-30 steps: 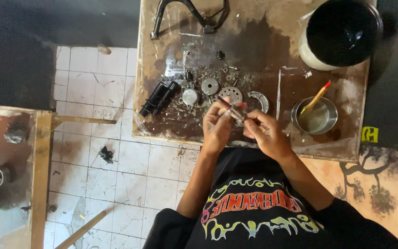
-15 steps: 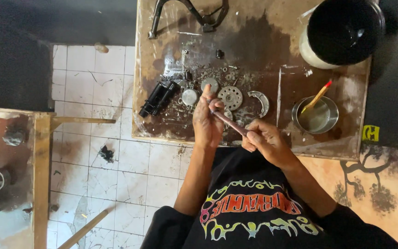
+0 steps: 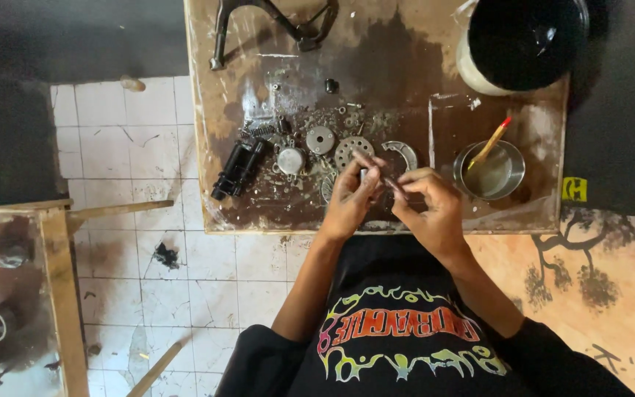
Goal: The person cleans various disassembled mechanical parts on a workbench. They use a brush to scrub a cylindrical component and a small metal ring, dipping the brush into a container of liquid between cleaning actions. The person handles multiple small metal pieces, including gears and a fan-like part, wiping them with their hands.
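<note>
Near the middle of the frame, just above my black shirt (image 3: 406, 338), my two hands meet over the near edge of the stained wooden board (image 3: 406, 66). My left hand (image 3: 348, 202) is curled narrow, its fingertips pinched around a thin dark rod (image 3: 384, 175) that slants from upper left to lower right. My right hand (image 3: 435, 209) closes on the rod's lower end — thumb and forefinger pressed together there. Whether some small part also sits between my fingers I cannot tell; they hide it.

Just above my hands lie greasy metal parts: a toothed round disc (image 3: 353, 151), a smaller plain disc (image 3: 320, 140), a curved grey shoe-shaped piece (image 3: 404, 153) and a pale round cap (image 3: 290, 160). Left of these, a black ribbed cylinder (image 3: 237, 170) rests at a slant. To the right of my right hand stands a small steel bowl (image 3: 508, 176) with a yellow-handled brush (image 3: 490, 147) leaning in it — and in the upper right corner a big black-topped can (image 3: 527, 40). White cracked tiles (image 3: 134, 147) fill the left of the frame.
</note>
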